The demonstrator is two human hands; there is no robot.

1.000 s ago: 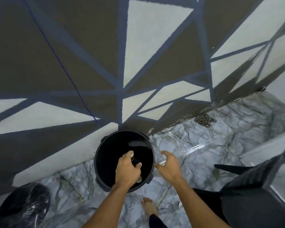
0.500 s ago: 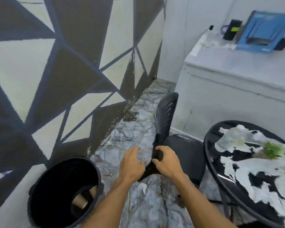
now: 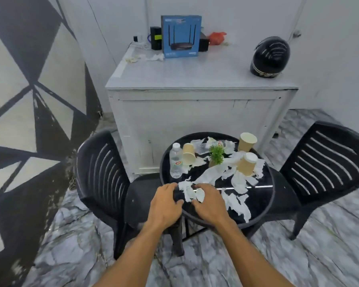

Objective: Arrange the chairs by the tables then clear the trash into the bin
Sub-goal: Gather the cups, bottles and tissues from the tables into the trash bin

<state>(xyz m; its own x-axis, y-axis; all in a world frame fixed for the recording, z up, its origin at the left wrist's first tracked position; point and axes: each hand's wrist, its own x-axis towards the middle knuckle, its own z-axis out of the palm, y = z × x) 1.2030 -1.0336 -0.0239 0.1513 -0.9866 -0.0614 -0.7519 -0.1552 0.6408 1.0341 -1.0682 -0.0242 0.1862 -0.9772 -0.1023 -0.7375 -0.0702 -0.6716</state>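
Shredded white tissue [image 3: 212,174], 3 tan cups [image 3: 247,141], poss. 2 clear btls [image 3: 176,160].

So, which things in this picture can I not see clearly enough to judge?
All in the head view:
- The bin: outside the frame.
- Whether the left hand and right hand grip the torn tissue: their own fingers hide it.
- Items behind the blue box: covered by it.
- Water bottle label: too small.
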